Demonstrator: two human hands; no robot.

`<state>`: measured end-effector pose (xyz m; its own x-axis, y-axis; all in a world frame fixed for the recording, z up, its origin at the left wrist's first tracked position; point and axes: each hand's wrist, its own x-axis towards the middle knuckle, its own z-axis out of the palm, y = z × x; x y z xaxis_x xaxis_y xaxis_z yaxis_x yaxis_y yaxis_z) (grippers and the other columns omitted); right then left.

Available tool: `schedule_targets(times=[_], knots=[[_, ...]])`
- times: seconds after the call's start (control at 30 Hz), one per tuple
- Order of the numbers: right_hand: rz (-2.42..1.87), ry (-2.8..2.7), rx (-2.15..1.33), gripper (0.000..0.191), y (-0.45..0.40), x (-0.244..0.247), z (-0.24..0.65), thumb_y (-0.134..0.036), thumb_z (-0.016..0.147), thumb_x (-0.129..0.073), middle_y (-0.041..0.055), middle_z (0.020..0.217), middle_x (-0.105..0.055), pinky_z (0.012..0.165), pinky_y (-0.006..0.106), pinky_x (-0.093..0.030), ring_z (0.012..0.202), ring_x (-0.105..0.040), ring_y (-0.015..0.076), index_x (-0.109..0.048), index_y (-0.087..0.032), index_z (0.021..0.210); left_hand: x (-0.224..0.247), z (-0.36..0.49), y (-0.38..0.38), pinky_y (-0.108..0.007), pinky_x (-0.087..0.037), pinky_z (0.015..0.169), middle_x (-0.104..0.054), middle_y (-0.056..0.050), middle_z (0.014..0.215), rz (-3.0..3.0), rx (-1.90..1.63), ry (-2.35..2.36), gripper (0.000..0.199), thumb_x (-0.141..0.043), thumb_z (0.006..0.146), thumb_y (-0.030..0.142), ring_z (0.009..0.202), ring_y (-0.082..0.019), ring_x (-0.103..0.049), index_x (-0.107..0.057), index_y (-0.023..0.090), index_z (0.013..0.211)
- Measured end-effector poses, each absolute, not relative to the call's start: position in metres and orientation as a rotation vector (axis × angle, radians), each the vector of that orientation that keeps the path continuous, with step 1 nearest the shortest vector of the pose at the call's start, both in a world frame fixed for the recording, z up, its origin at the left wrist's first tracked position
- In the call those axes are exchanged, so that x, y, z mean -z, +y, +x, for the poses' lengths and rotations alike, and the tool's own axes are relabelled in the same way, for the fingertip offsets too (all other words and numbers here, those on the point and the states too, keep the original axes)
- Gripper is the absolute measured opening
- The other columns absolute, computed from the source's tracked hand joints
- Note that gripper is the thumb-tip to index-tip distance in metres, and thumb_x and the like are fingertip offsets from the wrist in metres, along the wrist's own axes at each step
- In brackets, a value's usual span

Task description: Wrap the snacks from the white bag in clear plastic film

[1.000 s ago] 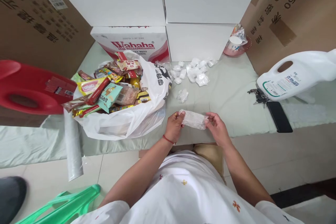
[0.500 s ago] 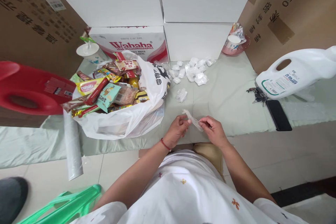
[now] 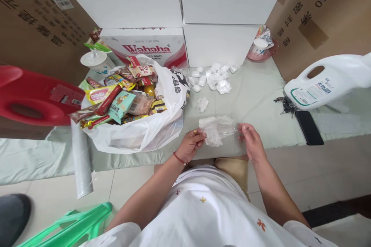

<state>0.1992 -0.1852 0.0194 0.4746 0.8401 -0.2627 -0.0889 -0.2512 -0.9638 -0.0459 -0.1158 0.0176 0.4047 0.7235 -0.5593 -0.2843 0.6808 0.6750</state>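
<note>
1. the crumpled clear plastic film is held just above the near part of the table, spread sideways between the two hands; its wrinkled face is thereby laid open to view.
2. its left edge is pinched between the thumb and fingertips of the left hand, by which that side seems to be steadied.
3. the fingers of the right hand are gathered at the film's right end — whether the thin edge is clamped there cannot be told.
4. beyond the film, a small crumpled plastic bundle is set apart from the larger cluster of plastic bundles, within easy reach.
5. the wrapped snacks are heaped in a white plastic bag on the left, its mouth left wide, so that access is probably eased.
6. on the right, the black phone and keys are placed beside the white detergent bottle — clear of the hands' working space.
</note>
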Motion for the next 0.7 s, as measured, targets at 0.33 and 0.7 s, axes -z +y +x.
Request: schedule_targets(times=[0.33,0.7], knots=[[-1.67,-0.942,-1.198,0.048,-0.157,-0.035,0.171,-0.065,0.08,-0.07,-0.0011,0.071,-0.059,0.058,0.027,-0.043,0.063,-0.051,0.0147,-0.066,-0.02,0.095,-0.016,-0.044,-0.123,-0.024,-0.037,0.058,-0.064,-0.001,0.075,0.831,-0.677,0.996,0.045,-0.092,0.061,0.044,0.062,-0.01,-0.05,-0.066,0.015,0.084],[-1.442,-1.136,-1.293,0.036,-0.166,-0.044,0.114,-0.054,0.092,-0.063,-0.0029,0.063,-0.056,0.051,0.024,-0.037,0.054,-0.044,0.0112,-0.071,-0.02,0.09,-0.03,-0.011,-0.136,-0.03,-0.047,0.08,-0.068,-0.003,0.087,0.767,-0.882,0.874,0.052,-0.079,0.077,0.063,0.082,-0.017,-0.06,-0.067,0.015,0.093]])
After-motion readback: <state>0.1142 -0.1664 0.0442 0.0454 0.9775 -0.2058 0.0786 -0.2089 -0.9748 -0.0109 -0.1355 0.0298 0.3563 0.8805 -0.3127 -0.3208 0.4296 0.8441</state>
